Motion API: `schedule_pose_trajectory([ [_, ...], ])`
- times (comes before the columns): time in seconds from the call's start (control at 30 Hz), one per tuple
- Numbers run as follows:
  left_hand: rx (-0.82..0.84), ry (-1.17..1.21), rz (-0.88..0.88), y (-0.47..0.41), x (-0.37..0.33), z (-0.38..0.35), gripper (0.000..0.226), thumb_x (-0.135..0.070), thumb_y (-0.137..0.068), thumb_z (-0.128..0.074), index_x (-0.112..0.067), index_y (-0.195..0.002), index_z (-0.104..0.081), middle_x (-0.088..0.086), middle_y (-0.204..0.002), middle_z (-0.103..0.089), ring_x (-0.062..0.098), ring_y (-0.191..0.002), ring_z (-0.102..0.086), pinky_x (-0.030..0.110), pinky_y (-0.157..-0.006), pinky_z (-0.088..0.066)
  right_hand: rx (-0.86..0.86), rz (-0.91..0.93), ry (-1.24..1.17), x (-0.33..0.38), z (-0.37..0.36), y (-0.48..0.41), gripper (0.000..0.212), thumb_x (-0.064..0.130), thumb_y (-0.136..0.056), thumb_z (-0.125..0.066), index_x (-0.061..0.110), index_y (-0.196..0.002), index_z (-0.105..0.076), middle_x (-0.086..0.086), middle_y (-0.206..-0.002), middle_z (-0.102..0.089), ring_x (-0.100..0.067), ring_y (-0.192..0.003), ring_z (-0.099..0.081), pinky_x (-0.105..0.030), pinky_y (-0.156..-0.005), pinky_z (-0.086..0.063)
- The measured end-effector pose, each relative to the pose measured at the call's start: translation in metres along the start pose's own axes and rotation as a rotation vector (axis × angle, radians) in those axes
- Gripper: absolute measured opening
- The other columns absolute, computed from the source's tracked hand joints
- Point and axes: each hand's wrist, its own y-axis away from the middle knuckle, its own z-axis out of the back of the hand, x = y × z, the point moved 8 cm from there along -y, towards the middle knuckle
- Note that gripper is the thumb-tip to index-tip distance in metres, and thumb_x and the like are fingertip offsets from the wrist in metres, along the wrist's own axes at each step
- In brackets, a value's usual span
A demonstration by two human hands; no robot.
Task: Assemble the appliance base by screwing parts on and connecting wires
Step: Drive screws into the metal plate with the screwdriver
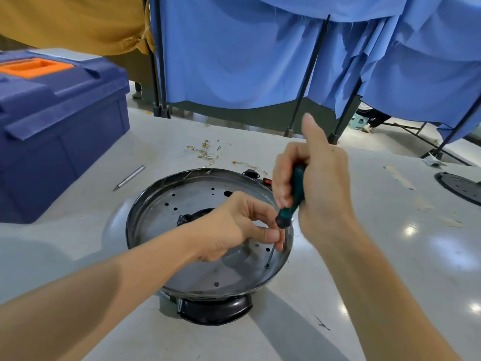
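Right hand point(312, 178) grip wrapped round screwdriver point(291, 199) handle, left hand point(234, 225) pinching its shaft, tip in appliance base point(208, 269)

A green-handled screwdriver point(295, 191) stands tilted in the round perforated metal base point(156, 225).

table point(429, 269) | toolbox point(59, 126) | appliance base point(156, 217) | wires point(208, 152) | metal bit point(130, 177) | black plate point(460, 187)

A makeshift workshop station – a pale worktable point(364, 256) with a blue toolbox point(59, 131) at the far left, loose wire terminals point(208, 152) and a metal tool bit point(129, 177) – screened behind by blue cloth partitions point(234, 61) on black poles point(307, 74).
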Motion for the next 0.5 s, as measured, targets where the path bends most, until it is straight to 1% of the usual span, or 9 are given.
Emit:
schedule_pose_trajectory([
  [0.07,0.015,0.02,0.028,0.001,0.0,0.0,0.011,0.002,-0.085,-0.067,-0.005,-0.077,-0.071,0.004,-0.073,-0.071,0.015,-0.075,-0.065,0.029,-0.081,-0.051,0.339,-0.217,-0.066,-0.002,-0.016,-0.012,0.073,0.048,-0.099,-0.033,0.005,-0.044,-0.055,-0.014,-0.042,-0.048,-0.025,-0.036,-0.043,-0.026,-0.045,-0.042],
  [0.1,0.025,0.021,0.036,0.002,0.001,-0.001,0.011,0.001,-0.086,-0.067,-0.004,-0.078,-0.071,0.004,-0.073,-0.071,0.015,-0.074,-0.065,0.028,-0.079,-0.052,0.451,-0.273,-0.098,-0.003,-0.021,-0.013,0.073,0.047,-0.099,-0.033,0.004,-0.044,-0.054,-0.014,-0.041,-0.048,-0.025,-0.035,-0.044,-0.025,-0.044,-0.043],
  [0.17,0.029,0.012,0.026,0.003,0.0,-0.001,0.006,0.002,-0.086,-0.067,0.006,-0.081,-0.067,0.003,-0.073,-0.071,0.015,-0.075,-0.066,0.025,-0.078,-0.052,0.564,-0.314,-0.178,-0.005,-0.032,-0.008,0.072,0.038,-0.1,-0.036,0.006,-0.037,-0.044,-0.009,-0.032,-0.038,-0.02,-0.024,-0.034,-0.019,-0.032,-0.033],
  [0.2,0.02,0.011,0.018,0.004,-0.001,0.001,0.009,0.004,-0.085,-0.068,0.012,-0.083,-0.065,0.004,-0.073,-0.071,0.015,-0.076,-0.067,0.026,-0.079,-0.052,0.544,-0.312,-0.208,-0.008,-0.035,-0.006,0.07,0.034,-0.101,-0.038,0.009,-0.035,-0.039,-0.004,-0.029,-0.032,-0.016,-0.021,-0.027,-0.015,-0.03,-0.025],
  [0.27,0.008,0.064,0.028,0.005,-0.003,0.003,0.012,0.005,-0.078,-0.073,0.011,-0.087,-0.067,0.006,-0.08,-0.073,0.016,-0.079,-0.069,0.029,-0.081,-0.054,0.304,-0.225,-0.166,-0.014,-0.027,-0.009,0.07,0.031,-0.104,-0.038,0.013,-0.036,-0.035,-0.001,-0.029,-0.025,-0.013,-0.022,-0.019,-0.011,-0.033,-0.02],
  [0.33,0.003,0.146,0.043,0.004,-0.006,0.0,0.019,0.002,-0.068,-0.079,-0.003,-0.087,-0.075,0.008,-0.087,-0.074,0.016,-0.082,-0.071,0.025,-0.077,-0.056,-0.006,-0.083,-0.094,-0.009,-0.007,-0.005,0.072,0.033,-0.106,-0.035,0.014,-0.037,-0.037,-0.003,-0.032,-0.026,-0.014,-0.023,-0.019,-0.013,-0.036,-0.02],
  [0.4,-0.015,0.171,0.046,0.002,-0.009,-0.003,0.022,-0.002,-0.066,-0.078,-0.007,-0.088,-0.077,0.009,-0.088,-0.074,0.017,-0.079,-0.07,0.025,-0.073,-0.057,-0.237,0.022,-0.045,-0.003,0.007,0.002,0.073,0.035,-0.107,-0.031,0.014,-0.037,-0.038,-0.003,-0.033,-0.029,-0.015,-0.025,-0.023,-0.015,-0.036,-0.022],
  [0.43,-0.027,0.171,0.042,0.001,-0.01,-0.003,0.025,-0.003,-0.067,-0.077,-0.003,-0.092,-0.075,0.013,-0.089,-0.072,0.02,-0.079,-0.068,0.029,-0.074,-0.058,-0.303,0.055,-0.012,-0.001,0.009,0.006,0.074,0.036,-0.107,-0.031,0.013,-0.037,-0.039,-0.004,-0.034,-0.031,-0.016,-0.025,-0.026,-0.017,-0.036,-0.023],
  [0.5,-0.039,0.186,0.027,0.002,-0.011,-0.002,0.038,-0.005,-0.067,-0.078,0.006,-0.101,-0.068,0.024,-0.096,-0.065,0.03,-0.086,-0.063,0.037,-0.085,-0.055,-0.339,0.09,0.039,0.0,0.008,0.01,0.073,0.036,-0.107,-0.03,0.013,-0.038,-0.041,-0.004,-0.035,-0.034,-0.016,-0.027,-0.03,-0.019,-0.036,-0.026],
])
